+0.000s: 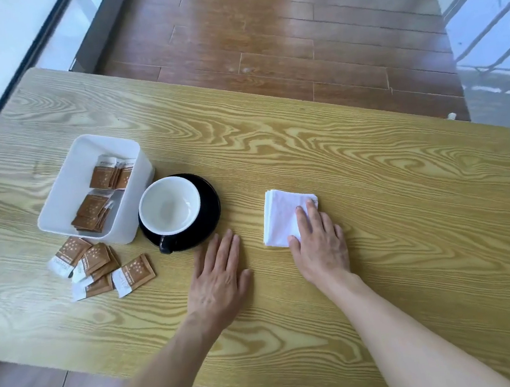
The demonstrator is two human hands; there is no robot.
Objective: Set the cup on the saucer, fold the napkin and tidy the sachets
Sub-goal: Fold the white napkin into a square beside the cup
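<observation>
A black cup (169, 205) with a white inside stands on a black saucer (209, 211), its handle toward me. A white napkin (282, 215), folded into a small square, lies to the right. My right hand (320, 248) rests flat with its fingertips pressing the napkin's near right corner. My left hand (220, 276) lies flat on the table, fingers apart, just in front of the saucer and holding nothing. Several brown-and-white sachets (99, 270) lie loose on the table at the left. More sachets (100, 196) sit inside a white box (76, 160).
The wooden table (374, 178) has its far edge running diagonally and its right edge near the frame's side. Beyond it is a brown plank floor (259, 32). Glass panels flank the left and right.
</observation>
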